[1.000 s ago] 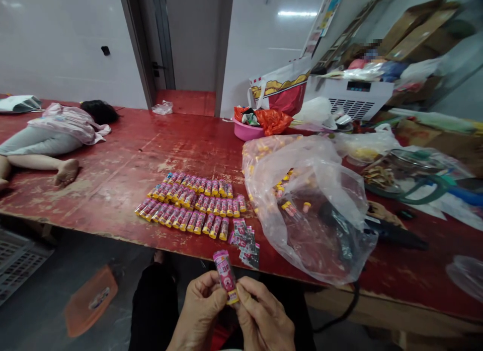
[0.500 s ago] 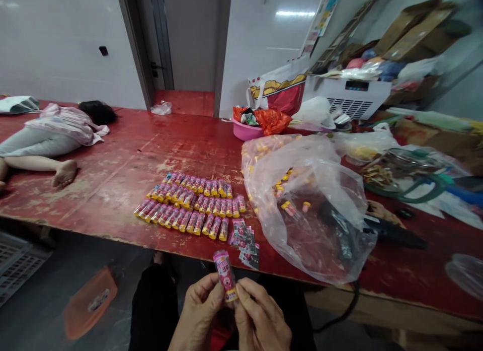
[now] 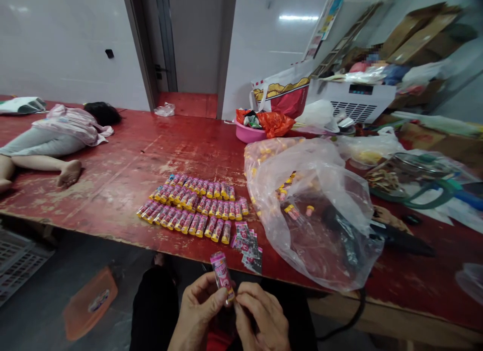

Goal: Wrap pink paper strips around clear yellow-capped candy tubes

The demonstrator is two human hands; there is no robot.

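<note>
A small clear tube in a pink printed wrapper point(image 3: 222, 274) is tilted upright before me, just off the table's front edge. My left hand point(image 3: 198, 303) closes round it between thumb and fingers. At its yellow lower end, my right hand point(image 3: 263, 313) pinches the wrapper's edge. Beyond my hands, several matching wrapped tubes point(image 3: 196, 222) lie in slanted rows on the red table. Flat printed wrappers point(image 3: 249, 248) are piled loosely at the right end of those rows, by the edge.
A large clear plastic bag point(image 3: 320, 240) of yellow-capped pieces spreads over the table point(image 3: 124, 174). A black tool with a cord point(image 3: 402, 237) lies partly behind it. Farther back stands a pink basin point(image 3: 251, 134). On the left, a person point(image 3: 62, 132) lies on the table. An orange stool point(image 3: 90, 303) is below.
The tube has turned slightly and tipped a little left in my fingers, and my right fingertips have shifted at its lower end. The whole view has moved slightly.
</note>
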